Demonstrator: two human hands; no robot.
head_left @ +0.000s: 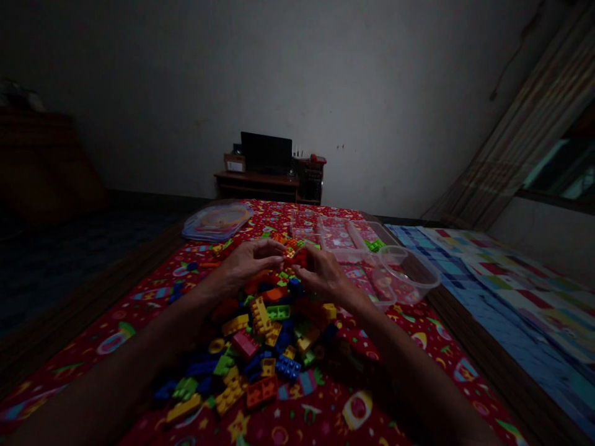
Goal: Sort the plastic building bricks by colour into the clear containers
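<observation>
Above the pile of coloured toy building bricks (pixel 261 316), my two hands meet over the table. My right hand (pixel 323 271) is closed around a red toy brick (pixel 300 256), its fingers curled on the near side. From the other side, my left hand (pixel 253 260) pinches at the left end of the same red piece with thumb and fingertips. Dim light and the fingers hide much of the brick, so I cannot tell whether it is one piece or two. Below lie yellow, blue, green, orange and pink bricks.
A red patterned cloth (pixel 357 371) covers the table. Clear plastic containers (pixel 344 255) stand at right, with a round tub (pixel 411 272) and some green bricks (pixel 373 245). Stacked lids (pixel 217 222) lie at far left. Beyond is a desk with a monitor (pixel 266 153).
</observation>
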